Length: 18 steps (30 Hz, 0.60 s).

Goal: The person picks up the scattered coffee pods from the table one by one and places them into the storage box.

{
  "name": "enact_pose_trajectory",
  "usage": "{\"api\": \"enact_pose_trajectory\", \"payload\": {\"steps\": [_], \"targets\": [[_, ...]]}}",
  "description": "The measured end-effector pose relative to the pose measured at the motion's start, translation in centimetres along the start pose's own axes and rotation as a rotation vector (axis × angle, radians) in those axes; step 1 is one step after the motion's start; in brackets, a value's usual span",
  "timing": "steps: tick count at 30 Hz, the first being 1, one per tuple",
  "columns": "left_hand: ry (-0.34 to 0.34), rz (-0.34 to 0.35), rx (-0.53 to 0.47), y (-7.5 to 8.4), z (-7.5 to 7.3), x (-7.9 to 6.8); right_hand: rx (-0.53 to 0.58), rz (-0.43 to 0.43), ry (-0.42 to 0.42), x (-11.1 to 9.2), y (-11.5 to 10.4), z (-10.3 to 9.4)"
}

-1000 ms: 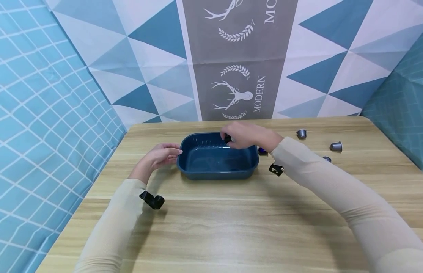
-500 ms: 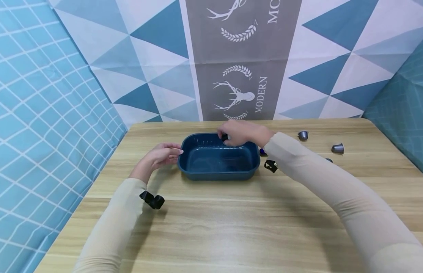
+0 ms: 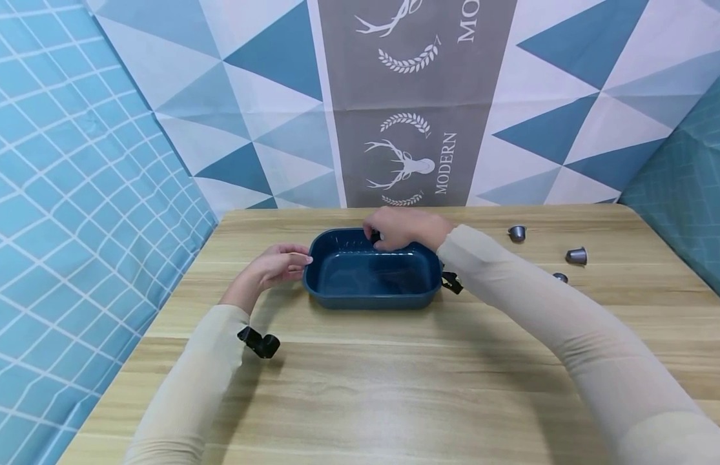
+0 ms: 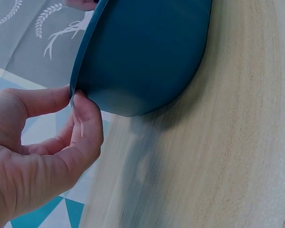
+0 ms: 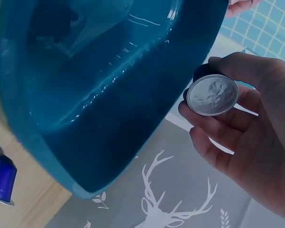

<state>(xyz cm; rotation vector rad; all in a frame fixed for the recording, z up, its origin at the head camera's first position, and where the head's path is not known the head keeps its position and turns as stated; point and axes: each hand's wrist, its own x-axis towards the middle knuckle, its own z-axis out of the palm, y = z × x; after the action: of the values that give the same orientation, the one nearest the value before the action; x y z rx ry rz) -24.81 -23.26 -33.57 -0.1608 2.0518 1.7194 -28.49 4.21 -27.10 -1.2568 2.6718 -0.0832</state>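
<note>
A dark blue rectangular tub [image 3: 368,301] with rounded corners stands on the table. My left hand [image 3: 274,266] pinches its left rim between thumb and fingers, which the left wrist view shows closely. Above the tub's far rim, my right hand [image 3: 397,228] holds a dark coffee capsule [image 5: 213,96] between thumb and fingers. The capsule's round silver foil lid faces the right wrist camera. Beside the tub's right end, a shiny blue coffee capsule [image 5: 4,176] lies on the table in the right wrist view; in the head view it is hidden.
On the table's right side lie a grey capsule [image 3: 517,234] near the back, another grey capsule [image 3: 576,256] farther right, and a third capsule [image 3: 560,278] partly behind the right sleeve [image 3: 511,290]. Patterned cloth [image 3: 267,84] hangs behind the table [image 3: 360,381].
My right hand has moved a little left along the tub's far rim, still holding the capsule. The blue capsule has become hidden in the head view. My left hand stays at the rim.
</note>
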Motion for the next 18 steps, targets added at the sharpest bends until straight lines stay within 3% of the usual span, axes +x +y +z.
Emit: {"api": "enact_pose_trajectory", "payload": {"steps": [18], "targets": [[0.007,-0.009,0.000,-0.1,0.1,0.1,-0.046,-0.045,-0.032,1.5,-1.4,0.5]]}}
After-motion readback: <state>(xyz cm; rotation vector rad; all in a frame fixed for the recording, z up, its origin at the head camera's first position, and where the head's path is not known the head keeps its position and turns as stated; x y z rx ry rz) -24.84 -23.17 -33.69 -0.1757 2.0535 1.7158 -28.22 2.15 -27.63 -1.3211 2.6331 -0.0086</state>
